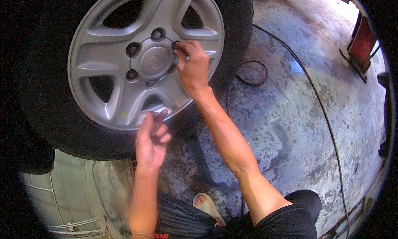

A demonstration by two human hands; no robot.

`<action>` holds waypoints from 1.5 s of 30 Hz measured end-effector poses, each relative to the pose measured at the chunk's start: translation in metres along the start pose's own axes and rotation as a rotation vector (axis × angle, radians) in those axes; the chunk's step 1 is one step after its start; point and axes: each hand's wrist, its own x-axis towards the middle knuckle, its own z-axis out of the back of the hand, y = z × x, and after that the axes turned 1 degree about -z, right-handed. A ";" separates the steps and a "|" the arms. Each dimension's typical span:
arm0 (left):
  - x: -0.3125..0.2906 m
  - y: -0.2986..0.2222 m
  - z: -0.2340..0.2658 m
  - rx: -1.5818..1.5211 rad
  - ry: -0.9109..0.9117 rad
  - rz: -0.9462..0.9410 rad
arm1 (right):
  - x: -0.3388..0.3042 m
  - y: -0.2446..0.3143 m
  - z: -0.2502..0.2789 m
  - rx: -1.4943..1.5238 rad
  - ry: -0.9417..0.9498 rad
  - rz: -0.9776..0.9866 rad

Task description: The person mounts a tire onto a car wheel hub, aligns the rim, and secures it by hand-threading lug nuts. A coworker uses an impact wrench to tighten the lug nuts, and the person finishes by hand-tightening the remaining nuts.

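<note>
A silver alloy wheel with a black tire stands in front of me. Around its round center cap runs a ring of lug holes, several with a dark nut or stud end inside. My right hand reaches up to the upper-right lug hole; its thumb and fingers are pinched there, and they hide whatever they grip. Lower down, before the rim's bottom edge, my left hand is raised with fingers curled. Something small and dark seems to be at its fingertips, too blurred to name.
A black hose or cable runs across the stained concrete floor, with a loop near the tire. At the upper right stands a reddish-brown metal piece. My sandaled foot is below, and pale panels lie lower left.
</note>
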 end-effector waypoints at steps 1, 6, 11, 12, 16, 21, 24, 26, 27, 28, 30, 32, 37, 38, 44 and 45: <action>-0.001 0.000 0.000 -0.012 -0.008 -0.001 | 0.000 0.000 -0.001 0.009 -0.003 -0.013; -0.001 -0.001 0.000 0.013 -0.021 0.008 | 0.004 -0.002 -0.003 -0.031 -0.025 -0.027; -0.001 -0.001 0.000 0.009 -0.005 0.018 | 0.007 -0.003 -0.001 -0.128 0.041 -0.058; -0.001 -0.001 0.000 0.010 0.000 0.017 | 0.006 -0.003 -0.001 -0.138 0.045 -0.058; -0.003 -0.001 -0.001 0.000 0.001 0.011 | 0.006 0.001 -0.003 -0.199 0.065 -0.086; -0.003 -0.002 -0.001 0.001 0.002 0.016 | 0.010 0.007 -0.003 -0.281 0.179 -0.223; -0.003 -0.003 0.000 -0.007 0.000 0.017 | 0.015 0.009 -0.003 -0.326 0.234 -0.258; -0.002 -0.003 0.000 -0.006 -0.004 0.017 | 0.017 0.011 -0.005 -0.319 0.225 -0.250; -0.002 -0.002 -0.001 -0.001 -0.007 0.015 | 0.017 0.011 -0.005 -0.333 0.223 -0.257; -0.002 -0.002 -0.001 -0.008 -0.014 0.009 | 0.017 0.012 -0.005 -0.343 0.224 -0.262; -0.002 -0.001 -0.002 0.009 -0.010 0.018 | 0.017 0.014 -0.006 -0.351 0.234 -0.286; -0.003 -0.001 -0.003 0.013 -0.012 0.020 | 0.018 0.014 -0.005 -0.351 0.254 -0.326; -0.004 -0.002 -0.005 -0.004 -0.015 0.016 | 0.019 0.015 0.006 -0.313 0.343 -0.328; -0.004 -0.002 -0.005 0.005 -0.001 0.013 | 0.019 0.015 0.009 -0.307 0.364 -0.322; -0.005 -0.002 -0.006 -0.001 0.006 0.015 | 0.018 0.013 0.015 -0.362 0.438 -0.211; -0.005 -0.002 -0.006 0.002 -0.001 0.018 | 0.018 0.012 0.013 -0.348 0.439 -0.247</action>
